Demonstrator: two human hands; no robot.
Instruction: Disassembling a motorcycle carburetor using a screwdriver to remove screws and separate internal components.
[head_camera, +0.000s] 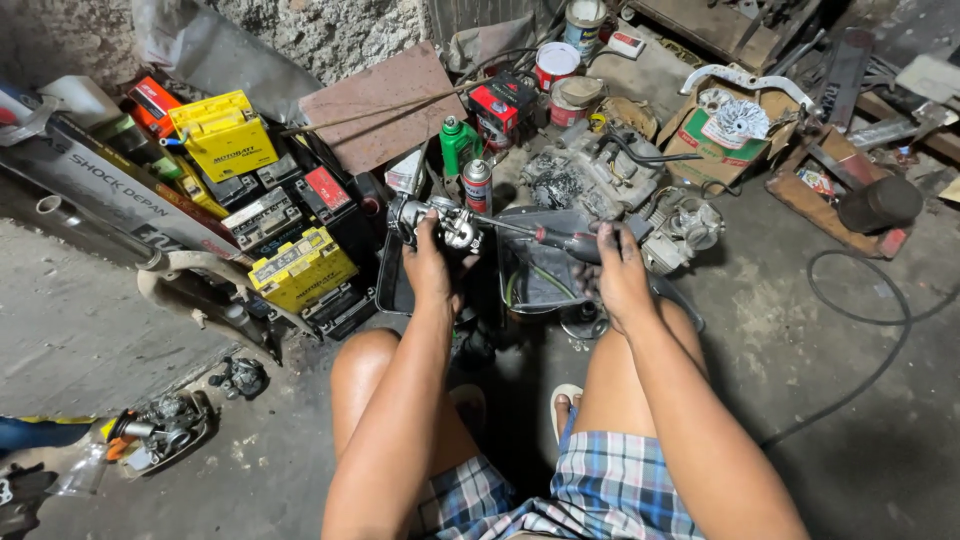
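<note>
a: while the carburetor (432, 222) sits gripped in the left hand (428, 265), held up just over the near edge of the black tray (392, 290), the screwdriver (545, 236) reaches it from the tray's right side, its tip on the metal body.

b: and the right hand (618, 272)?

a: wrapped around the screwdriver's dark handle, fingers closed. both hands are clamped, one on each thing, and they stand apart with the shaft between them.

b: so which step is this, in your view?

a: i'd judge a screw on the carburetor is being worked; whether it is going in or out i cannot tell. the tip looks seated, so the next move calls for a firm hold from the left hand and a straight, steady turn, or the tip may slip.

b: what lies around the tray?

a: just beyond it stand a green bottle (458, 143) and a red-capped spray can (478, 184). to its far right lies a grimy engine block (600, 180). to its left are stacked batteries, a yellow battery (300, 268) nearest. well to the near left of it, on the concrete floor (800, 330), lies another carburetor (165, 422).
</note>
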